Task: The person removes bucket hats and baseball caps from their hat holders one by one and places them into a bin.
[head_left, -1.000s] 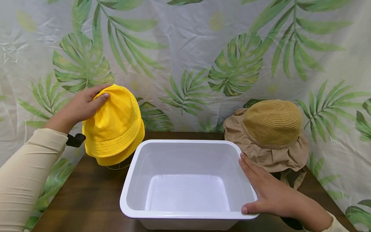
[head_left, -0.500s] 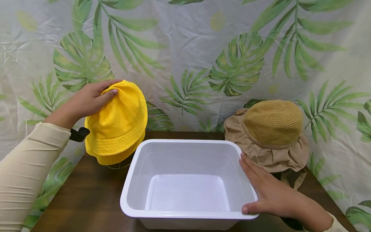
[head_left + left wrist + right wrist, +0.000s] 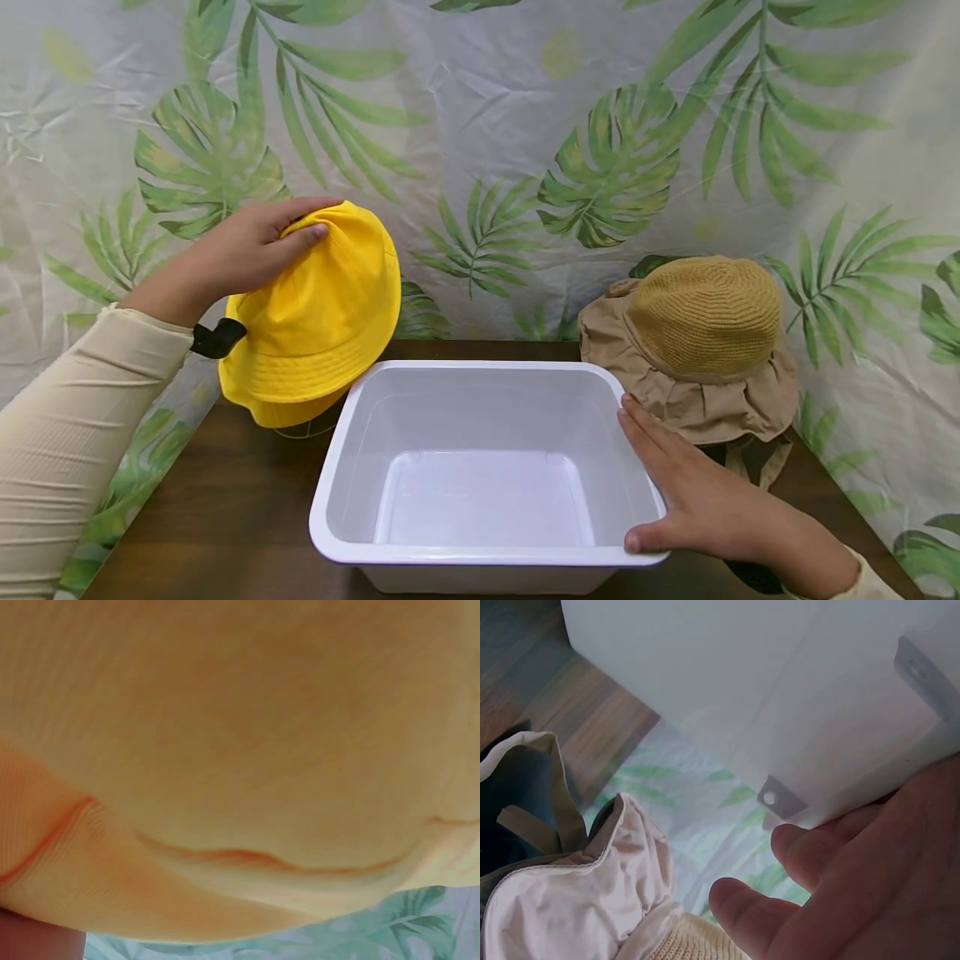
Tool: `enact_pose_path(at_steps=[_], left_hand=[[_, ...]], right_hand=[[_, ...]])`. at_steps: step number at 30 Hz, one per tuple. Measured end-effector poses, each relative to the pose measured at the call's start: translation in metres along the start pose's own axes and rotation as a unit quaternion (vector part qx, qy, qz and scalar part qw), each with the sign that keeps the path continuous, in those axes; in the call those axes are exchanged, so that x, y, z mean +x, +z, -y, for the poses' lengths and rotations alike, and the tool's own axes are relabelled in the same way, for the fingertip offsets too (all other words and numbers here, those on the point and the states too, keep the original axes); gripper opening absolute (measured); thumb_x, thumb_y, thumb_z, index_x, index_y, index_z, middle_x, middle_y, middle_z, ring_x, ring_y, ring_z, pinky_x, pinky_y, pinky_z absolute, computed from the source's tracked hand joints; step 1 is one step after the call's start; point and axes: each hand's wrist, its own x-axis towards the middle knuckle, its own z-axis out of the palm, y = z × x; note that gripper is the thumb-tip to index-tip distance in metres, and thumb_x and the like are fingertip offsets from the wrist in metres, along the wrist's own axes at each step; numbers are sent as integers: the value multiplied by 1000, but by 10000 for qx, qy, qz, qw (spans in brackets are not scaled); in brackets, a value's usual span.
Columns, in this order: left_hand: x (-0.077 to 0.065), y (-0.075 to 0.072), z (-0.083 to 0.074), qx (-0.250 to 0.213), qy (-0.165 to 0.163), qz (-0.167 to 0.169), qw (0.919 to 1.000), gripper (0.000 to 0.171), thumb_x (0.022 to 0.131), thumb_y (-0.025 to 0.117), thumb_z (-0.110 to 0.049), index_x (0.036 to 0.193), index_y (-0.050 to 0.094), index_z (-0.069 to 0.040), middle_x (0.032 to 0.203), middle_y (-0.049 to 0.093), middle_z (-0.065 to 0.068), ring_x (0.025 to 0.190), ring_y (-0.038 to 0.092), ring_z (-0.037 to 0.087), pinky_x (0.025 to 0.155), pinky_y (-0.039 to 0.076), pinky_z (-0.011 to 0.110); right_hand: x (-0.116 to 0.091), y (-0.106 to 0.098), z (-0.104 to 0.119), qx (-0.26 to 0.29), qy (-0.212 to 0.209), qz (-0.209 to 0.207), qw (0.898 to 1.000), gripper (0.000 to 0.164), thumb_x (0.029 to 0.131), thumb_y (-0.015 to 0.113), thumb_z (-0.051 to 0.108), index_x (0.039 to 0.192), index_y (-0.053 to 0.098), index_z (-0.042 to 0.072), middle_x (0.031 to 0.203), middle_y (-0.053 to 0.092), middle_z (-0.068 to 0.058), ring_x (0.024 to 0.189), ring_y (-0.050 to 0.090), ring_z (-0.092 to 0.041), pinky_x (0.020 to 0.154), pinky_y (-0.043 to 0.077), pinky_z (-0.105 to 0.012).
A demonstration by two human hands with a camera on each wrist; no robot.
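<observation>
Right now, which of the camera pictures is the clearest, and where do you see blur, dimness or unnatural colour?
Head view: clearest, the crown weave of the tan hat readable, the floor of the white tub brighter than its walls; left wrist view: yellow hat soft, tinted orange-brown; right wrist view: dimmer, right hand in shade.

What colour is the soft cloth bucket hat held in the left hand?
Bright yellow; the cloth bucket hat shows best in the head view.
</observation>
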Motion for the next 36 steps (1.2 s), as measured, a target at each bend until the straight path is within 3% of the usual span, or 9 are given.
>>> enact_pose_path(at_steps=[6,12,19,22,26,30,32,36], left_hand=[[8,0,-12,160,92,92,9998,49,105,48,-35,152,43,-26,149,46,16,134,42,40,103,35,59],[15,3,-29,4,294,127,9995,47,105,48,-35,151,45,-27,147,49,14,129,47,37,100,39,57],[26,19,-41,-252,759,102,9967,44,105,49,-28,148,49,-25,138,57,7,95,62,19,81,50,31],[29,27,-46,-517,1054,178,9929,43,105,50,-24,147,51,-24,135,59,5,90,63,16,77,51,24],[32,38,-57,-775,1529,345,9846,43,104,51,-20,147,51,-21,139,57,4,102,61,14,85,50,26],[32,49,-69,-772,1900,521,9774,44,103,53,-18,148,51,-19,142,55,5,118,57,17,97,47,35],[32,55,-74,-714,2077,616,9736,45,103,54,-17,148,50,-17,143,55,5,125,54,18,101,44,39],[28,68,-82,-713,2481,757,9631,46,102,55,-13,147,50,-12,145,52,5,127,53,18,102,45,40]], right_hand=[[0,0,0,56,56,18,10000,123,74,74,65,159,11,3,165,9,-16,146,22,-33,107,1,-4],[0,1,-1,95,111,36,9999,123,74,75,65,159,11,4,165,8,-15,146,21,-31,106,1,-4],[0,1,-2,61,127,39,9999,123,73,75,65,159,12,3,165,8,-16,145,24,-36,106,1,-4],[0,1,-1,89,163,49,9998,123,73,75,65,159,12,3,165,9,-16,144,25,-37,106,1,-4],[0,0,-1,165,212,75,9996,122,73,75,64,159,12,4,165,8,-15,144,25,-37,105,1,-3],[0,0,-1,143,248,82,9996,122,73,75,64,159,12,5,165,8,-14,145,24,-36,105,2,-3],[0,0,0,62,309,108,9994,122,73,75,65,160,12,7,166,8,-12,145,24,-34,110,11,-11],[2,-1,1,-35,406,206,9990,122,73,74,66,160,11,9,166,7,-10,145,25,-34,109,35,-42]])
